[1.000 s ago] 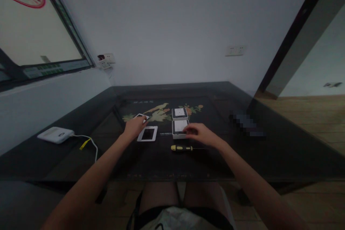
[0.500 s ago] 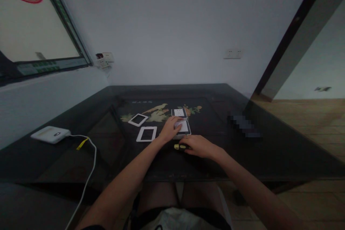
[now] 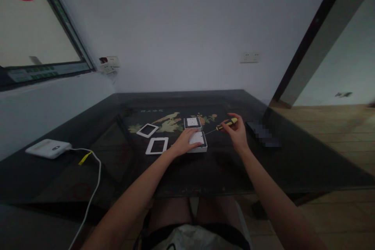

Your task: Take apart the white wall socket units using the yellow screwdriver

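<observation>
In my right hand is a yellow-and-black screwdriver, held by its handle. Its thin shaft points left, with the tip at the right edge of a white wall socket box. My left hand grips that box from the left, fingers lying over its top and thumb near the front. Just behind it sits a second wall socket, its face up with the plug holes showing. Left of my left hand lie two white rectangular frames, a near frame and a far frame.
A white power bank with a white cable and yellow tag lies on the left of the dark table. On the right rests a dark blurred object. Wall sockets are mounted on the back wall.
My right hand has risen from the table in front of the box and moved right, turning the screwdriver so its shaft points at the box. My left hand stays on the box.
</observation>
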### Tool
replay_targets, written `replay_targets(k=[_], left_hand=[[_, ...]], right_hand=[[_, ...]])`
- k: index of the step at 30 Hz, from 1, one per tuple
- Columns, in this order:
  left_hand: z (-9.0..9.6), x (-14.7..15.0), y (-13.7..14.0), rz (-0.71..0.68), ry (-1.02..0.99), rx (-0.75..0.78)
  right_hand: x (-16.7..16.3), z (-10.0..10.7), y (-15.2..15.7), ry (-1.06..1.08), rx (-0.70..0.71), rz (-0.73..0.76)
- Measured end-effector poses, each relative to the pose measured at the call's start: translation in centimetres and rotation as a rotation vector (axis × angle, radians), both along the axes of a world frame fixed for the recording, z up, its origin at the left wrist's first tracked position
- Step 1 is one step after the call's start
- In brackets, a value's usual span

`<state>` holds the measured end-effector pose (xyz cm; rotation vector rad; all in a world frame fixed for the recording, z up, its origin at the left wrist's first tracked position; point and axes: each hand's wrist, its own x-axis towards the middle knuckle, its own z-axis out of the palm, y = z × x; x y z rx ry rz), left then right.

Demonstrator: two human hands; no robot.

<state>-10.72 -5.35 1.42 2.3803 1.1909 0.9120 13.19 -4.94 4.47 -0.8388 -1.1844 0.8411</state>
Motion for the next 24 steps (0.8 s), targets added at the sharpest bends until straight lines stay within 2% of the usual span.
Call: replay_targets(k=[7,15,19,24], left_hand=[[0.0,0.4,-0.2,-0.017,-0.004,0.017],[0.2,0.5,-0.3,-0.008,-0.001,0.015],[0.1,0.5,-0.2,0.005,0.035,0.017],[0.3,0.6,-0.1,0.012,0.062,0.019]], right_hand=[[0.5,-0.4,-0.2,-0.056,0.003,-0.076],[0.5,-0.4,-0.4,-0.085,0.048,-0.032],[0.6,0.0,-0.8,-0.097,0.091,0.045],[1.1,-0.4,-0.3,-0.043,0.014,0.049]])
